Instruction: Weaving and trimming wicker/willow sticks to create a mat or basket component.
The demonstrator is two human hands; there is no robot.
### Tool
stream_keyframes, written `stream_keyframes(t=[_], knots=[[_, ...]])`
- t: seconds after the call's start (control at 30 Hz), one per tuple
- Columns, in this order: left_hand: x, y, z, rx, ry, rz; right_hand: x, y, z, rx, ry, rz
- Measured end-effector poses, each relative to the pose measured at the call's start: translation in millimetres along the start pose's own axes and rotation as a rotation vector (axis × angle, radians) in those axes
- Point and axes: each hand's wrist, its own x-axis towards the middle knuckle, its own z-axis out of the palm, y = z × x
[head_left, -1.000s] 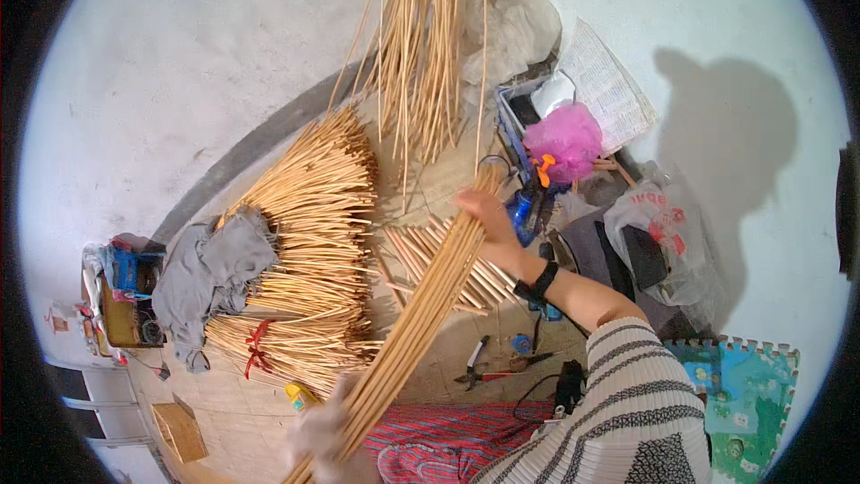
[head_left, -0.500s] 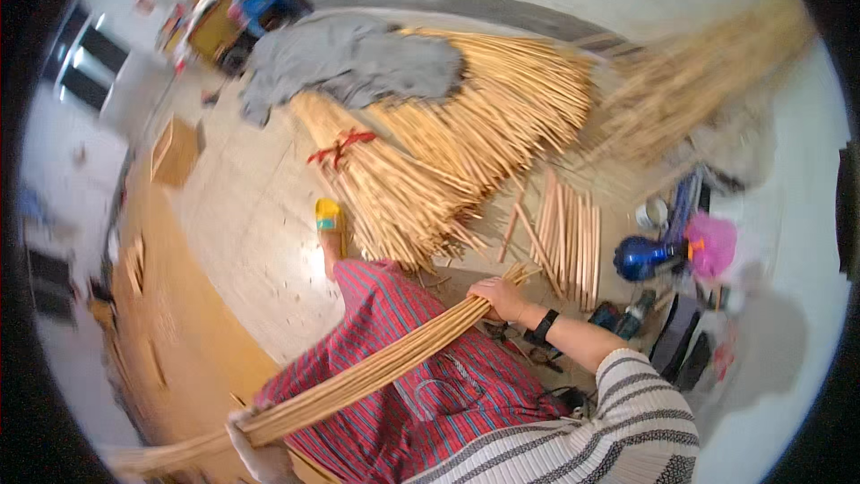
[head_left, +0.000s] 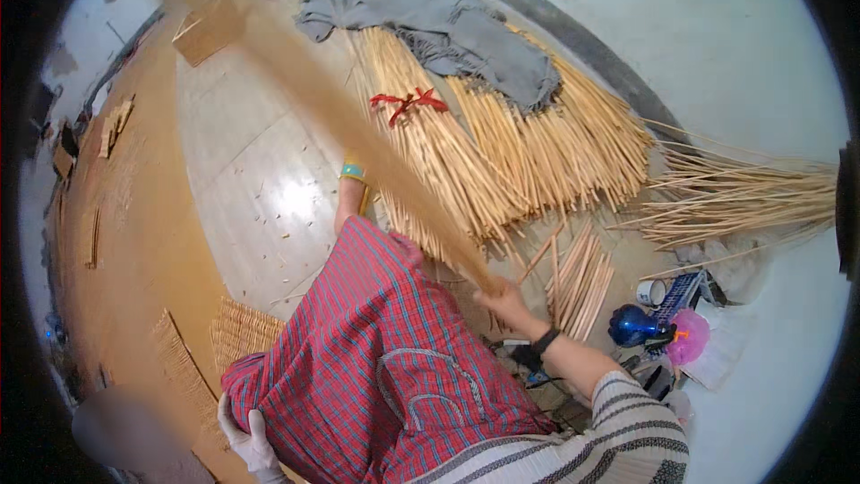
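Observation:
My right hand, a black band on its wrist, is closed around one end of a bundle of thin tan canes. The bundle slants up to the far left, smeared by motion, over the floor and in front of other canes. In a white glove, my left hand is beside my left knee at the edge of the red checked cloth on my lap. Its thumb and fingers are apart and it holds no cane. A loose group of shorter sticks lies just beyond my right hand.
Ahead lie a large cane pile, a red tie and a grey cloth. More canes lean at right, near a blue bottle and a pink object. At left are a cardboard box and woven pieces.
The cane bundle has swung from across my lap up to the far left in my right hand. My left hand has let go of it. The view has shifted.

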Motion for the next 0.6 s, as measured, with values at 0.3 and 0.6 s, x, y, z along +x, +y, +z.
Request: stream_keyframes(t=[0.3,0.6], knots=[[-18,15,-1,-0.035,0.111,-0.121,137,60,45,0.072,-0.068,0.509],[-14,-44,-10,-0.432,0.214,-0.346,113,10,38,0.493,-0.254,0.535]])
